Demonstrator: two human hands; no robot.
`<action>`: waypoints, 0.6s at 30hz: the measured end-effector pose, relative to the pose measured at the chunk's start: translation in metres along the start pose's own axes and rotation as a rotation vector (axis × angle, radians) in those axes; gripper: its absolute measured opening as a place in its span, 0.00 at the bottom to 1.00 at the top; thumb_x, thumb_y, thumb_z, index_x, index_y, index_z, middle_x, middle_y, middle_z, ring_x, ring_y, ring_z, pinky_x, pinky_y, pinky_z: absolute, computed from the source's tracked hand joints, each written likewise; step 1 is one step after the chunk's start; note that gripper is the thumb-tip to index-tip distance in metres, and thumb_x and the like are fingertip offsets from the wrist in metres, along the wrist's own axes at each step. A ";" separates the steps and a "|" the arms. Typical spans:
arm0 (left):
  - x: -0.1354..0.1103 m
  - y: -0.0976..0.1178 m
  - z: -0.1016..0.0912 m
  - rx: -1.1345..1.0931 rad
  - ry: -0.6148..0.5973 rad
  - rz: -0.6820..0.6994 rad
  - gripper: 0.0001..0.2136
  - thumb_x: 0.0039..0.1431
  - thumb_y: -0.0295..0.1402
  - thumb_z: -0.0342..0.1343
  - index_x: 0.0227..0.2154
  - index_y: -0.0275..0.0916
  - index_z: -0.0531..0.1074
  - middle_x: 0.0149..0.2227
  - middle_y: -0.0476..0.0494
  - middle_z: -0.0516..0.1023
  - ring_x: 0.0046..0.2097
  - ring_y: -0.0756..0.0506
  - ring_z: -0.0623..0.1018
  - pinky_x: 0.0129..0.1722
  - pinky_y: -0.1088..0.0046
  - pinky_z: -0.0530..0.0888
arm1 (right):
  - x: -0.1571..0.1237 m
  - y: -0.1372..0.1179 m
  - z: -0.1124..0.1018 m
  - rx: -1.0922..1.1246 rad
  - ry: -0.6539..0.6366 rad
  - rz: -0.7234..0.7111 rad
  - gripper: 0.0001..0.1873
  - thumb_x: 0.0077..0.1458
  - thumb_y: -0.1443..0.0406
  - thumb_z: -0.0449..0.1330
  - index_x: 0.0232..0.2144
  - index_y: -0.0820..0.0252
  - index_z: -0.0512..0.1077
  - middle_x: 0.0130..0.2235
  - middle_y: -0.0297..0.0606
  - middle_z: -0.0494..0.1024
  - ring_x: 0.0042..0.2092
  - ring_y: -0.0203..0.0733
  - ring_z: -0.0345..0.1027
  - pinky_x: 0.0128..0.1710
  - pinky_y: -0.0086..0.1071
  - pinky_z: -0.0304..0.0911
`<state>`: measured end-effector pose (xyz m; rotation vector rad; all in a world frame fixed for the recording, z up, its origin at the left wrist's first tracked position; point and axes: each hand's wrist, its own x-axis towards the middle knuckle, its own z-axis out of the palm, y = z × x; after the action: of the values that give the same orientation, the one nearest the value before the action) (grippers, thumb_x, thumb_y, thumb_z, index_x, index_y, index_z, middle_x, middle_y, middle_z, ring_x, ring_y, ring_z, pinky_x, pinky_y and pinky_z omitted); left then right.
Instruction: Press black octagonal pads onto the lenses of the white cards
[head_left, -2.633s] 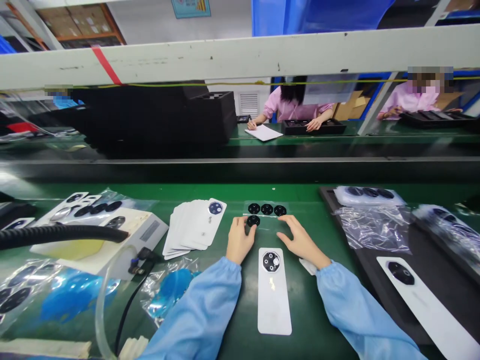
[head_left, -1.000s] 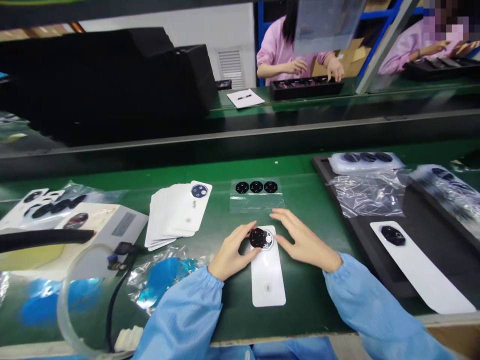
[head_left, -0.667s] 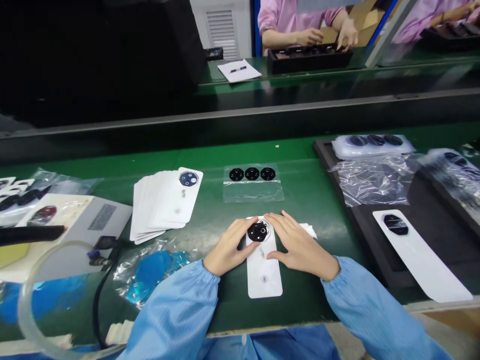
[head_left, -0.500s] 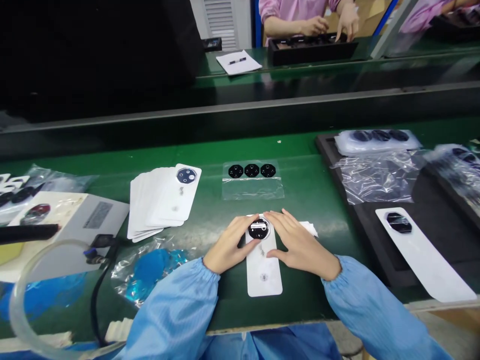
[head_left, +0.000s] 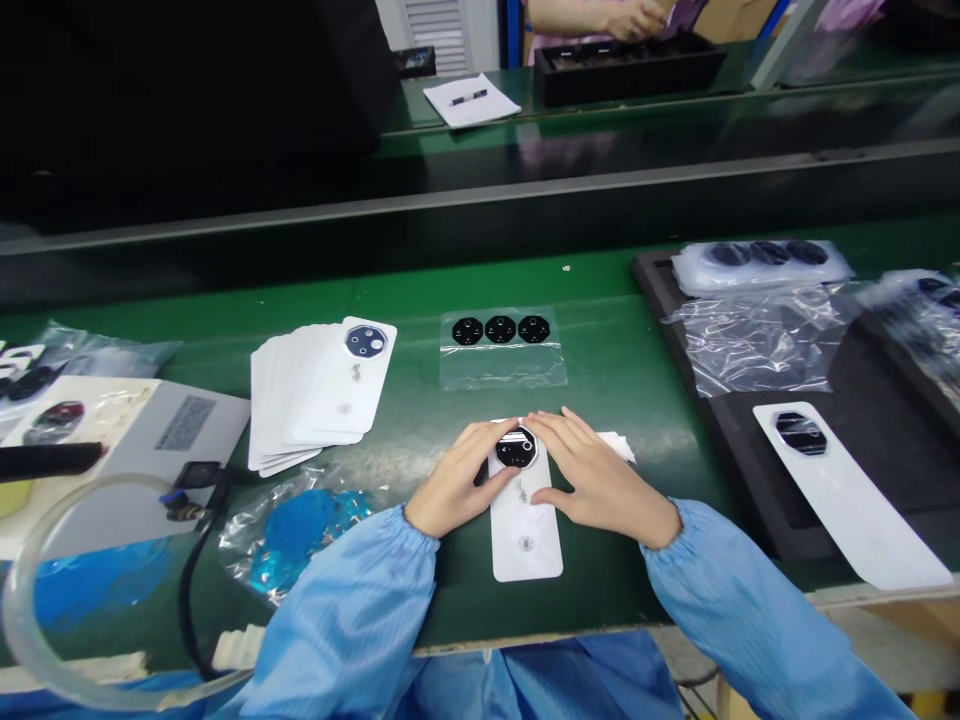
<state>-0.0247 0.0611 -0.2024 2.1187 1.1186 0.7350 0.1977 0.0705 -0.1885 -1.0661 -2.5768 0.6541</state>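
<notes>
While pinching a glossy, many-sided black disc (head_left: 516, 450) at its rim with left hand (head_left: 450, 485) thumb and forefinger, bracketing its right edge with the right hand (head_left: 604, 485), fingers close together, thumb spread apart over the white panel (head_left: 525, 535). Set at that smooth, round-cornered panel's far end, flat on the green table (head_left: 472, 618). Just beyond, can see three black discs (head_left: 500, 329) in a row with a clear plastic sleeve (head_left: 502, 375). At left, can see shiny blue film (head_left: 304, 525) inside a crinkled clear bag (head_left: 241, 522); at right, wrapped discs (head_left: 766, 255), crumpled plastic (head_left: 757, 345) and another white panel (head_left: 847, 495) on a matte dark tray (head_left: 892, 410).
</notes>
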 end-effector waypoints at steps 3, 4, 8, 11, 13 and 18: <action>0.001 0.001 -0.001 0.000 -0.001 -0.006 0.27 0.62 0.30 0.55 0.62 0.45 0.56 0.56 0.40 0.70 0.56 0.41 0.69 0.55 0.56 0.69 | -0.001 0.000 0.000 0.007 0.009 -0.003 0.45 0.54 0.55 0.63 0.65 0.62 0.46 0.63 0.48 0.60 0.65 0.50 0.49 0.66 0.52 0.45; 0.002 0.002 -0.001 -0.001 -0.001 -0.008 0.27 0.61 0.30 0.55 0.62 0.45 0.56 0.56 0.40 0.70 0.56 0.41 0.69 0.55 0.56 0.69 | -0.001 0.000 0.000 0.004 0.008 -0.004 0.45 0.54 0.55 0.63 0.65 0.62 0.46 0.63 0.48 0.59 0.65 0.50 0.49 0.66 0.52 0.44; 0.002 0.003 -0.001 -0.001 -0.007 -0.010 0.27 0.61 0.28 0.55 0.62 0.45 0.56 0.57 0.41 0.69 0.57 0.42 0.68 0.56 0.59 0.69 | 0.000 0.000 -0.001 -0.021 -0.014 -0.005 0.44 0.54 0.54 0.62 0.64 0.65 0.48 0.63 0.49 0.59 0.65 0.50 0.48 0.67 0.50 0.44; 0.003 0.003 -0.001 0.000 -0.011 -0.010 0.27 0.61 0.28 0.56 0.62 0.44 0.56 0.57 0.42 0.69 0.57 0.44 0.68 0.56 0.61 0.68 | 0.001 -0.001 -0.001 -0.039 -0.026 -0.007 0.44 0.54 0.55 0.63 0.64 0.66 0.48 0.63 0.49 0.59 0.65 0.51 0.48 0.66 0.50 0.45; 0.004 0.003 -0.001 0.002 -0.014 -0.011 0.27 0.61 0.28 0.56 0.62 0.45 0.56 0.58 0.42 0.69 0.57 0.44 0.68 0.56 0.61 0.68 | 0.001 -0.001 -0.001 -0.044 -0.022 -0.008 0.46 0.54 0.55 0.63 0.65 0.66 0.46 0.64 0.49 0.58 0.65 0.50 0.49 0.66 0.50 0.45; 0.004 0.004 -0.001 0.009 -0.022 -0.014 0.27 0.61 0.29 0.55 0.62 0.45 0.56 0.58 0.42 0.69 0.57 0.43 0.68 0.56 0.59 0.68 | 0.001 -0.001 -0.001 -0.026 -0.001 -0.005 0.48 0.53 0.55 0.64 0.65 0.65 0.45 0.64 0.49 0.59 0.65 0.50 0.50 0.66 0.50 0.45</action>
<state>-0.0215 0.0634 -0.1976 2.1194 1.1262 0.7003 0.1966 0.0714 -0.1876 -1.0671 -2.5951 0.6217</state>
